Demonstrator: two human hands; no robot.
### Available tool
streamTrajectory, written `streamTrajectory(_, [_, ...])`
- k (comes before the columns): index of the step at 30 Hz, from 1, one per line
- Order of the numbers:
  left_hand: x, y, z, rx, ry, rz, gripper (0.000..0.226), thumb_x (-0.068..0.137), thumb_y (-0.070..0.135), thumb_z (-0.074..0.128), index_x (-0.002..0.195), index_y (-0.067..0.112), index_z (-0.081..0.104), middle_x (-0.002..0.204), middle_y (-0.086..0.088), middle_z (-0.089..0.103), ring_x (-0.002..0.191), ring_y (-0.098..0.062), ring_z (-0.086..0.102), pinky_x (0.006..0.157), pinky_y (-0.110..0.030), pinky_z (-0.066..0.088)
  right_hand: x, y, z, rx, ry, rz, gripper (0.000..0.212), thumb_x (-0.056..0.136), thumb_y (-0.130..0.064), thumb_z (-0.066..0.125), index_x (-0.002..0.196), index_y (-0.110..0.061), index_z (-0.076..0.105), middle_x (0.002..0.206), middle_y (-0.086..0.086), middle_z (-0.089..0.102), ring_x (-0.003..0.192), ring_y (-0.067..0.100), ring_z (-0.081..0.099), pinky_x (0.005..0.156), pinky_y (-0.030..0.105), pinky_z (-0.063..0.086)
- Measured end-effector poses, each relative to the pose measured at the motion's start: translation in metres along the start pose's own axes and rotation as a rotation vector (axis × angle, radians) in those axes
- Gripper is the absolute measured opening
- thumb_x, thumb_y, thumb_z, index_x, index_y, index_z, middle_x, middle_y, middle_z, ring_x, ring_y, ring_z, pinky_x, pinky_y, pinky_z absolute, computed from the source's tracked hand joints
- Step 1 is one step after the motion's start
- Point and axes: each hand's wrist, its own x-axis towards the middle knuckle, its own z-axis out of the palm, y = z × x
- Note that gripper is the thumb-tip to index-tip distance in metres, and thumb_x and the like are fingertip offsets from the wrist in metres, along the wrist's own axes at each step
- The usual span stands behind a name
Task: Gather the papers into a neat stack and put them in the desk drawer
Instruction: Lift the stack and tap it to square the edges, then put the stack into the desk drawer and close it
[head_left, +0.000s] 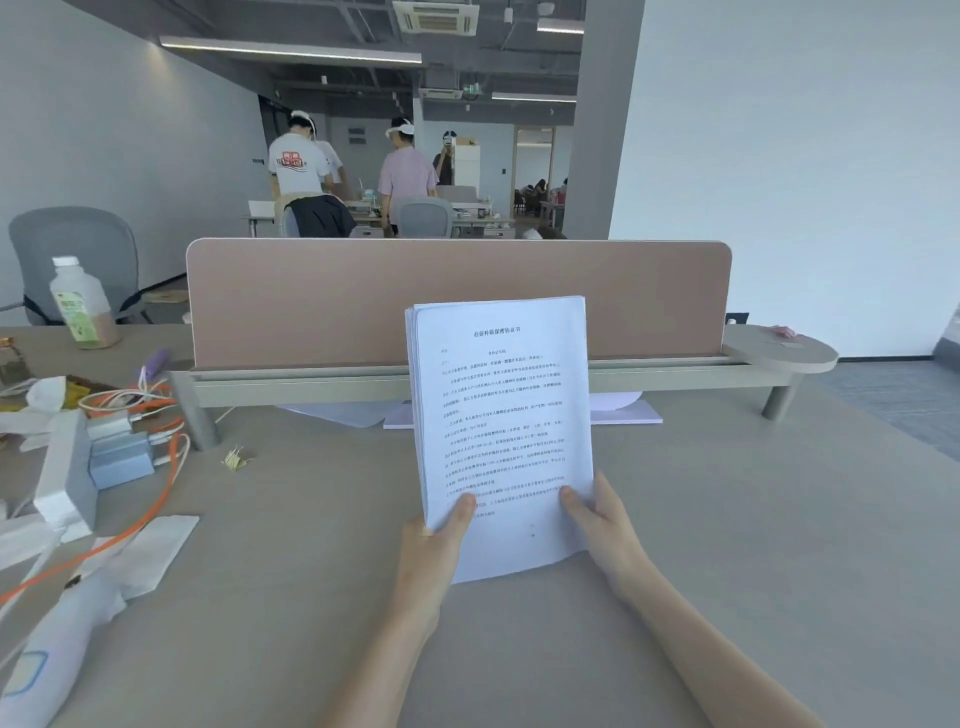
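A: ok so what's seen on the left side of the frame?

B: A bottle (79, 304) is stood at the upper left of the desk (727, 545), and below it an orange cable (156, 499) is tangled through some white boxes. A small binder clip (236, 460) is left lying just right of that.

A: and the middle?

B: The papers (501, 415) are held up on edge as one stack, bottom edge rested on the desk, in front of the pink divider (457, 296). The left hand (434, 545) is closed on the lower left corner, thumb laid over the front sheet. The right hand (602, 525) is clamped on the lower right edge the same way. Sheet edges at the top left are seen slightly fanned.
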Motion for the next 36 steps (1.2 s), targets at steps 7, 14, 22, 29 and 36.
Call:
streamTrajectory(7, [-0.012, 0.007, -0.007, 0.082, -0.089, -0.154, 0.02, 0.095, 0.032, 0.062, 0.115, 0.029, 0.063, 0.103, 0.016, 0.065, 0.098, -0.009, 0.059, 0.084, -0.028, 0.039, -0.031, -0.003, -0.009, -0.101, 0.029, 0.124, 0.021, 0.097, -0.021, 0.053, 0.113, -0.027, 0.064, 0.115, -0.006, 0.074, 0.104, 0.014, 0.072, 0.095, 0.045, 0.057])
streamTrajectory(14, [-0.072, 0.005, 0.018, 0.056, -0.134, -0.22, 0.014, 0.096, 0.027, 0.06, 0.11, 0.026, 0.058, 0.095, 0.016, 0.061, 0.106, -0.017, 0.05, 0.094, -0.031, 0.033, -0.093, 0.0, -0.056, -0.091, 0.148, 0.186, 0.02, 0.09, -0.02, 0.055, 0.107, -0.019, 0.066, 0.11, 0.002, 0.076, 0.103, 0.025, 0.073, 0.095, 0.053, 0.056])
streamTrajectory(22, [-0.18, 0.005, 0.071, -0.046, -0.155, -0.235, 0.015, 0.102, 0.035, 0.048, 0.115, 0.028, 0.052, 0.097, 0.012, 0.056, 0.088, -0.01, 0.051, 0.086, -0.028, 0.033, -0.191, -0.014, -0.147, -0.083, 0.169, 0.185, 0.022, 0.099, -0.015, 0.044, 0.109, -0.008, 0.062, 0.119, 0.012, 0.07, 0.105, 0.03, 0.068, 0.079, 0.035, 0.049])
streamTrajectory(29, [-0.261, -0.02, 0.163, 0.029, -0.212, -0.302, 0.052, 0.085, 0.057, 0.06, 0.13, 0.029, 0.059, 0.128, 0.01, 0.06, 0.117, -0.018, 0.055, 0.101, -0.038, 0.039, -0.28, -0.018, -0.26, -0.076, 0.359, 0.205, 0.021, 0.098, -0.011, 0.048, 0.105, 0.0, 0.064, 0.103, 0.02, 0.071, 0.083, 0.022, 0.061, 0.074, 0.034, 0.045])
streamTrajectory(36, [-0.342, -0.046, 0.246, 0.042, -0.391, -0.335, 0.037, 0.092, 0.056, 0.053, 0.12, 0.033, 0.06, 0.108, 0.012, 0.068, 0.095, -0.014, 0.066, 0.085, -0.039, 0.054, -0.357, -0.005, -0.362, -0.058, 0.531, 0.277, 0.019, 0.093, -0.008, 0.05, 0.101, 0.002, 0.064, 0.086, 0.005, 0.062, 0.076, 0.021, 0.056, 0.071, 0.032, 0.039])
